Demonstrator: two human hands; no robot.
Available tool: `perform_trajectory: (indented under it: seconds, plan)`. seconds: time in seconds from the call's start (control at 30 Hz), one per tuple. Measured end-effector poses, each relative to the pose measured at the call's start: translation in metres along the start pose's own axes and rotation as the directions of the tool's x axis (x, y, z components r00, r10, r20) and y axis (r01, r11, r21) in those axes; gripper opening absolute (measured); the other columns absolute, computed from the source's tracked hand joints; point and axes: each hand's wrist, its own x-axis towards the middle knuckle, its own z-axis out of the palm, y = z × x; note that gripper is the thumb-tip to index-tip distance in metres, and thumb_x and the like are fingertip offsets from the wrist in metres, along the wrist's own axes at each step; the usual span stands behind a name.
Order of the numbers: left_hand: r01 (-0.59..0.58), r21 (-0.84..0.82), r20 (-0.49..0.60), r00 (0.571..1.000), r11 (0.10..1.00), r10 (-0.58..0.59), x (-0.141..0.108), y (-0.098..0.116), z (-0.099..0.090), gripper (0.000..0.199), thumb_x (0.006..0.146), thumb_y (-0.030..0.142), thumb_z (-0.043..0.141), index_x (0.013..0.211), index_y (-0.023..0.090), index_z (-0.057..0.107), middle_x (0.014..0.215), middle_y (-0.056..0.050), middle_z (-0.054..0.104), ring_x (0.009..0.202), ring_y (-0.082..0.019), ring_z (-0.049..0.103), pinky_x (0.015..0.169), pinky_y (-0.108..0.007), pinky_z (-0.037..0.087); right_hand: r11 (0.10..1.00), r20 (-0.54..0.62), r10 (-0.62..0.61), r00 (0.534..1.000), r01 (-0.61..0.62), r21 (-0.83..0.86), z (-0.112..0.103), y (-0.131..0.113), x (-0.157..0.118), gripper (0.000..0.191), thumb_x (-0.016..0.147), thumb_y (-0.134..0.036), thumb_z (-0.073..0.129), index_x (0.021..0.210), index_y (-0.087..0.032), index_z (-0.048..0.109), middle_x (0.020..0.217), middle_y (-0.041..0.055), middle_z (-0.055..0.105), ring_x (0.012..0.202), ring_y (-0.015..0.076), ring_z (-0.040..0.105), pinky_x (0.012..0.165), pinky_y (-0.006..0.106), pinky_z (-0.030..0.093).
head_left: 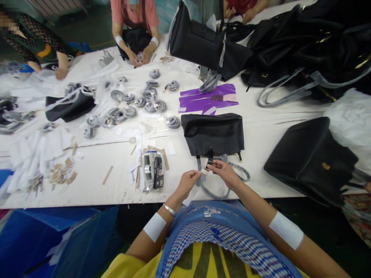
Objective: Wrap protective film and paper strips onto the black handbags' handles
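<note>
A black handbag (213,133) lies on the table in front of me, its wrapped grey handles (242,172) looping toward my body. From its near edge a short black strap (210,152) hangs down. My right hand (225,173) pinches the end of that strap between thumb and fingers. Beside it, my left hand (188,183) is closed in a pinch on a thin whitish strip (203,177), which touches or nearly touches the strap's end. Exactly how strip and strap meet is too small to make out.
To the left stands a tape dispenser (148,170) beside a phone-like black object (158,172). Coiled grey-wrapped straps (149,94) lie beyond, near purple sheets (207,98). Another black bag (310,158) is at right, and a co-worker's hands (142,58) work across the table.
</note>
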Motion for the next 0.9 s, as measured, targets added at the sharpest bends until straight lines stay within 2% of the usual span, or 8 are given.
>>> perform_trajectory:
  seconds: [0.17, 0.47, 0.67, 0.9]
  plan:
    - [-0.031, 0.037, 0.007, 0.999, 0.999, 0.031, -0.004, -0.001, -0.003, 0.046, 0.072, 0.054, 0.071, 0.087, 0.01, 0.075, 0.079, -0.006, 0.07, 0.072, -0.016, 0.054, 0.068, -0.025, 0.039, 0.999, -0.056, 0.034, 0.998, -0.035, -0.007, 0.001, 0.003, 0.0, 0.04, 0.061, -0.053, 0.083, 0.074, -0.018, 0.067, 0.074, 0.0042, 0.069, 0.069, 0.0169, 0.059, 0.063, 0.028, 0.042]
    - [-0.065, 0.037, 0.072, 0.995, 0.997, 0.062, -0.001, -0.001, -0.004, 0.047, 0.075, 0.052, 0.07, 0.095, 0.011, 0.076, 0.088, -0.007, 0.073, 0.079, -0.018, 0.058, 0.071, -0.026, 0.042, 0.999, -0.038, 0.021, 0.999, -0.019, 0.033, 0.007, 0.004, -0.002, 0.043, 0.061, -0.055, 0.082, 0.075, -0.017, 0.067, 0.07, 0.0036, 0.069, 0.06, 0.0138, 0.057, 0.056, 0.027, 0.042]
    - [-0.034, 0.02, 0.132, 0.991, 0.999, 0.031, -0.004, 0.001, -0.002, 0.046, 0.076, 0.052, 0.071, 0.099, 0.012, 0.076, 0.088, -0.009, 0.074, 0.075, -0.019, 0.062, 0.07, -0.026, 0.045, 0.999, -0.087, -0.045, 0.995, 0.047, 0.027, 0.012, 0.002, -0.004, 0.043, 0.061, -0.055, 0.082, 0.077, -0.018, 0.065, 0.074, 0.004, 0.069, 0.065, 0.0161, 0.06, 0.06, 0.029, 0.047]
    - [-0.006, 0.011, 0.084, 0.996, 1.0, 0.005, -0.005, 0.0, -0.002, 0.049, 0.075, 0.055, 0.071, 0.096, 0.01, 0.076, 0.082, -0.011, 0.074, 0.069, -0.019, 0.062, 0.065, -0.026, 0.045, 0.998, -0.111, -0.065, 0.992, 0.065, -0.002, 0.014, 0.002, -0.005, 0.044, 0.06, -0.055, 0.083, 0.076, -0.018, 0.067, 0.073, 0.005, 0.07, 0.066, 0.0179, 0.061, 0.067, 0.033, 0.05]
